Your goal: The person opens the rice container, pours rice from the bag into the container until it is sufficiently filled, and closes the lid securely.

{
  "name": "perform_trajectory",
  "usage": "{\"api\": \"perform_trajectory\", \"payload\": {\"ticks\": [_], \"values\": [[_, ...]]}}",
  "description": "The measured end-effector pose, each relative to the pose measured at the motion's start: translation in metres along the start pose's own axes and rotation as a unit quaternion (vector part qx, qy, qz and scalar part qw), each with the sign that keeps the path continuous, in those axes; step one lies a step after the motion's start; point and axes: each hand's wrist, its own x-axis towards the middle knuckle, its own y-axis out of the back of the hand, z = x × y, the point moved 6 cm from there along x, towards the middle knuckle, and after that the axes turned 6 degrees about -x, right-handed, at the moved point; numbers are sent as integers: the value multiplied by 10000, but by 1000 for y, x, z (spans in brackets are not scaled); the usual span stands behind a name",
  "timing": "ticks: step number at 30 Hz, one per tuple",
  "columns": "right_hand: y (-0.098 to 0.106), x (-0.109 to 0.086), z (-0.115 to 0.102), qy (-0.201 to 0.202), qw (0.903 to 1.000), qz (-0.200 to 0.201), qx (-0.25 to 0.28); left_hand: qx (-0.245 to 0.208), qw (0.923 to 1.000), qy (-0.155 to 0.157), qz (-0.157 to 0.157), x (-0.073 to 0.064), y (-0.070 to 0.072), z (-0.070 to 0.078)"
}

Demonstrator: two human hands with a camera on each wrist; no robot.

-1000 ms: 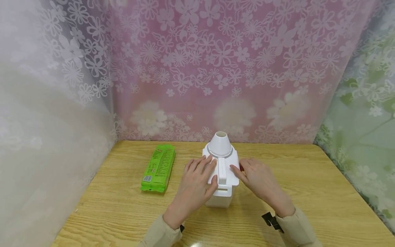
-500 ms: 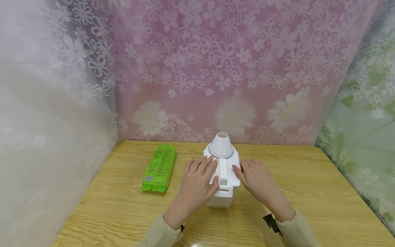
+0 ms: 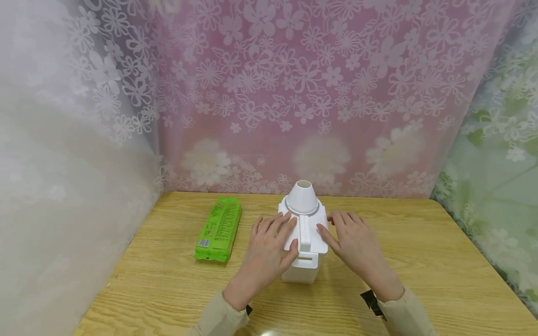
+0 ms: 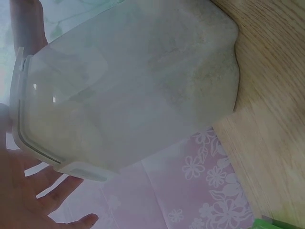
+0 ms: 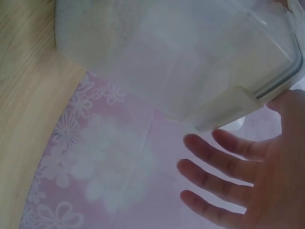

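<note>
A translucent storage container [image 3: 299, 275] stands upright on the table, with pale grainy contents [image 4: 209, 71] low inside. Its white lid [image 3: 313, 226] carries a raised handle and a cone-shaped piece [image 3: 303, 198]. My left hand [image 3: 265, 249] rests on the lid's left part with fingers spread. In the left wrist view, a side latch [image 4: 86, 171] lies flat near those fingers. My right hand [image 3: 355, 242] touches the lid's right edge with its thumb, other fingers extended beside the container. The right wrist view shows these fingers just off another side latch [image 5: 221, 109].
A green packet with printed text [image 3: 218, 228] lies to the left on the wooden table [image 3: 420, 261]. A pink floral curtain [image 3: 260, 93] hangs behind the table, with more patterned sheets at both sides.
My right hand's fingers have spread and eased slightly away from the container's side. The left hand keeps its place on the lid. The head view has shifted a little.
</note>
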Motion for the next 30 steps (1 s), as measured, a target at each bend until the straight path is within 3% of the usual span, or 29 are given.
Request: {"api": "perform_trajectory", "payload": {"ticks": [7, 14, 22, 30], "values": [[5, 1, 1, 348, 9969, 581, 394, -180, 9997, 155, 12, 0, -1, -1], [5, 3, 5, 580, 9927, 646, 837, -299, 9993, 196, 135, 0, 0, 1], [7, 4, 3, 790, 9903, 782, 840, 146, 9984, 128, 532, 1, -2, 16], [10, 3, -1, 956, 9889, 950, 628, 80, 9967, 341, 735, -2, -5, 17]]}}
